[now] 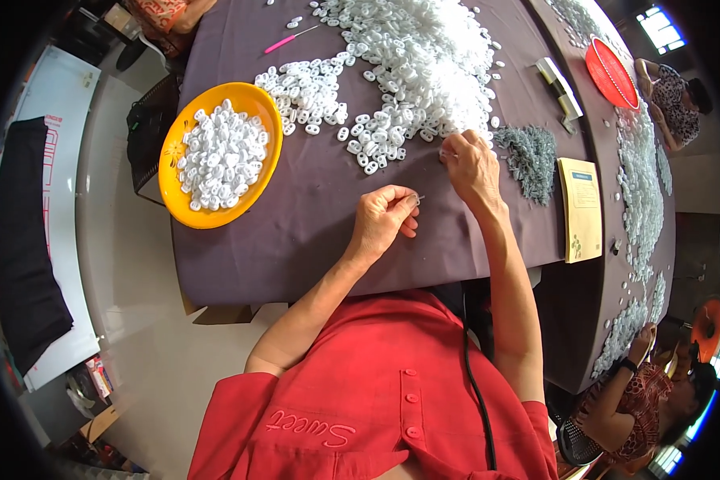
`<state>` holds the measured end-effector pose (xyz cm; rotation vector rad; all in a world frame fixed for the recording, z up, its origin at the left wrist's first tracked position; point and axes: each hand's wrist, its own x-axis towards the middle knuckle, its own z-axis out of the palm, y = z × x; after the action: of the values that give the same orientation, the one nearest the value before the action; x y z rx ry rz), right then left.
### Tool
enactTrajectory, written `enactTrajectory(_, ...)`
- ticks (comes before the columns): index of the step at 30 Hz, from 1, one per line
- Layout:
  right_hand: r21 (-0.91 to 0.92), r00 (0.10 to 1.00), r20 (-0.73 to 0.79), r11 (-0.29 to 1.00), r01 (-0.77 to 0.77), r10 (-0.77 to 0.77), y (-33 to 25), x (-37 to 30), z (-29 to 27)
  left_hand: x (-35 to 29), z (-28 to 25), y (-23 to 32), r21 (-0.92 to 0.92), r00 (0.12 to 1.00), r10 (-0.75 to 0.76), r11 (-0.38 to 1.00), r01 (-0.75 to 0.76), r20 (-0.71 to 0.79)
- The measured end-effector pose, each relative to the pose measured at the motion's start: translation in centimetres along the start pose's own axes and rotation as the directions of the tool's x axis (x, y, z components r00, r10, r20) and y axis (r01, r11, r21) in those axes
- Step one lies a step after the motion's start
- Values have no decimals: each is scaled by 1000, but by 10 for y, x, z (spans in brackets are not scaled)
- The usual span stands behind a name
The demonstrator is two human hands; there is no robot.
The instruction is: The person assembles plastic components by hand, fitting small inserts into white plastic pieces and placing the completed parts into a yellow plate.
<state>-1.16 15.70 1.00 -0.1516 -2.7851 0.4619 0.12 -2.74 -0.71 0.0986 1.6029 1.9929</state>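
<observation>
A round, orange-yellow plastic bowl (168,172) stands at the table's left edge, heaped with small, white, oval plastic pieces (224,156), each with two openings; a red plastic basket (612,74) rests on the adjoining table at right, its contents too unclear to tell. Both bare forearms extend from the lower edge over the grey-brown cloth-covered table (296,260), the right reaching farther forward than the left. The left hand (384,218) is raised before the torso, its thumb and index finger pressed together on a small, translucent piece (422,197), whose exact form is hidden. The right hand (474,170) bends downward at the near edge of a large pile of white oval pieces (424,72), fingers curled and thumb close to the index finger; whether they grip a piece cannot be told. Just right of this hand lies a heap of small, grey, translucent pieces (530,162).
</observation>
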Motion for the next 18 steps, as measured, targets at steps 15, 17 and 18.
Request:
enactTrajectory(15, 890, 802, 392, 34, -455, 450, -37, -76, 0, 1, 8, 2, 90, 996, -41, 995, 47, -74)
enactTrajectory(17, 893, 798, 398, 11, -451, 453, -37, -76, 0, 1, 10, 2, 95, 996, -39, 994, 47, -80)
enactTrajectory(18, 893, 797, 397, 7, -450, 456, -36, -76, 0, 1, 11, 2, 96, 996, -32, 995, 39, -79)
